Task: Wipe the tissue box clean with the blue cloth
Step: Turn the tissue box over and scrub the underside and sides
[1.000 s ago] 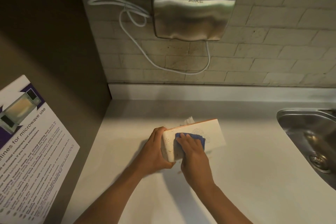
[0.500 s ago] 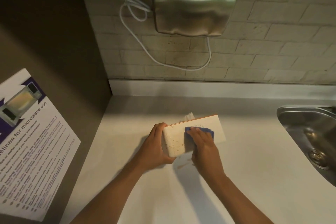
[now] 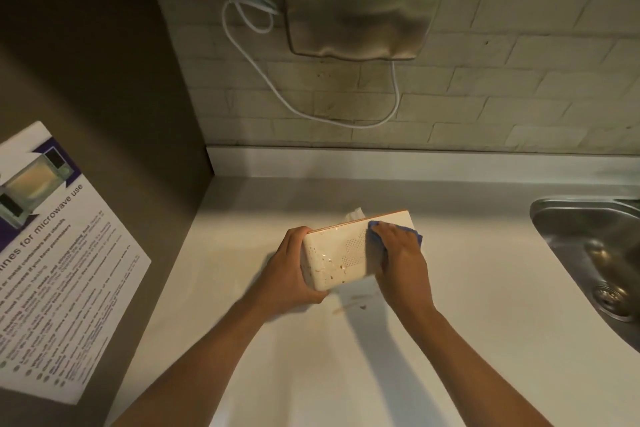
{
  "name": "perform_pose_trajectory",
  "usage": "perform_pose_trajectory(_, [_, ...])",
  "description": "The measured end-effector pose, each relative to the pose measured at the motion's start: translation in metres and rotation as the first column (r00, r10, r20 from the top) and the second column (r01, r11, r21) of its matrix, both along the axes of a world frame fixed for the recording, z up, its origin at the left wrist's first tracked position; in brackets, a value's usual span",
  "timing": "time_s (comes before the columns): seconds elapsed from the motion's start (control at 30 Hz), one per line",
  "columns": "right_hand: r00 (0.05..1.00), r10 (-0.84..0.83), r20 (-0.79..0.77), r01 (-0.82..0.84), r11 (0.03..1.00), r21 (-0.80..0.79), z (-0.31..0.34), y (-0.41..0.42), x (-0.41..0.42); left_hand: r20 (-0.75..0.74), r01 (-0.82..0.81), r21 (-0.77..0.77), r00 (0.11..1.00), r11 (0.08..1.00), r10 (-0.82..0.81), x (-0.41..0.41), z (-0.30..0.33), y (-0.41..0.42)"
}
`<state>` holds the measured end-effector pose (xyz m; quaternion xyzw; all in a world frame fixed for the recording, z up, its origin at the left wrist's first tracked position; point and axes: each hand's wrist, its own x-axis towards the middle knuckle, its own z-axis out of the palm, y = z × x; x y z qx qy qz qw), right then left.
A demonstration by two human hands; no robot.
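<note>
At the far left of the frame a printed microwave notice (image 3: 52, 253) hangs on the brown side panel, nothing to do with the job. Moving toward the middle, the left hand (image 3: 291, 270) has its fingers and thumb curled round the left end of the tissue box (image 3: 341, 255), holding it tipped up on the pale counter (image 3: 485, 340) so that one broad face looks toward the camera. A tuft of tissue (image 3: 355, 214) pokes out behind the upper edge.

That broad face tells the story. Its left half, next to the gripping hand, is speckled with brownish spots and wet glints, so I'd say it is not clean yet. The right part is covered, so I cannot judge it. There the right hand (image 3: 398, 253) lies with fingers fairly straight, pressing the blue cloth (image 3: 375, 236) flat against the box; only blue edges show above and beside the fingers.

Just below the box, centre of the frame, a brown smear (image 3: 353, 303) marks the counter. To my eye the wiping is underway but well short of finished: the spotted left half remains, and the other faces are out of sight.

Above hangs a steel hand dryer (image 3: 360, 0) on the tiled wall, and a sink (image 3: 595, 253) sits at the right edge.
</note>
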<state>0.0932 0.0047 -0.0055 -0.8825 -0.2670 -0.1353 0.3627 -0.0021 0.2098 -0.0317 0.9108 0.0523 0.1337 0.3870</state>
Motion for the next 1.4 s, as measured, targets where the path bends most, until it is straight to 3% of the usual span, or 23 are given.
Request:
perform_pose_trajectory(0.1, [1.000,-0.008,0.015,0.008,1.000,0.020,0.003,0.016,-0.003,-0.020,-0.034,-0.002,0.999,0.999,0.034,0.001,0.000,-0.001])
perform_pose_trajectory(0.27, [0.971,0.225,0.086,-0.213,0.968,-0.130,-0.019,-0.011,-0.013,-0.053,-0.035,-0.005,0.998,0.999,0.035,-0.001,0.003,-0.005])
perform_pose_trajectory(0.5, [1.000,0.012,-0.005,-0.011,0.994,0.111,0.002,-0.017,0.019,-0.067,-0.058,-0.026,0.996,0.998,0.057,-0.001,0.010,-0.009])
perform_pose_trajectory(0.67, [0.959,0.264,0.104,-0.254,0.962,-0.100,-0.022,-0.023,-0.008,-0.051,-0.045,-0.040,0.998,0.998,0.043,-0.001,0.009,-0.010])
perform_pose_trajectory(0.8, [0.998,0.061,-0.022,-0.059,0.997,0.054,-0.005,-0.033,0.022,-0.049,-0.032,-0.006,0.998,0.999,0.032,0.001,0.010,-0.006])
perform_pose_trajectory(0.9, [0.998,-0.064,0.012,0.064,0.996,0.066,0.006,0.000,0.019,-0.038,-0.040,-0.027,0.999,0.999,0.039,0.002,0.007,-0.003])
perform_pose_trajectory(1.0, [1.000,0.005,-0.020,-0.004,0.996,0.088,-0.005,0.021,-0.012,-0.045,-0.033,-0.032,0.998,0.999,0.031,0.003,0.004,0.000])
perform_pose_trajectory(1.07, [0.996,0.066,0.054,-0.065,0.998,-0.014,-0.017,0.010,-0.022,-0.029,-0.007,-0.016,1.000,1.000,0.007,0.005,0.001,0.002])
perform_pose_trajectory(1.27, [0.985,-0.170,-0.043,0.172,0.983,0.057,0.006,-0.008,0.005,-0.003,-0.011,-0.021,1.000,1.000,0.011,0.007,-0.006,0.004])
perform_pose_trajectory(1.33, [0.986,-0.161,-0.034,0.163,0.984,0.069,0.012,0.016,0.002,-0.003,-0.010,-0.023,1.000,1.000,0.010,0.009,-0.008,0.006])
perform_pose_trajectory(1.4, [0.998,-0.046,-0.035,0.048,0.997,0.063,0.008,0.037,-0.014,-0.016,-0.009,-0.016,1.000,1.000,0.009,0.009,-0.009,0.005])
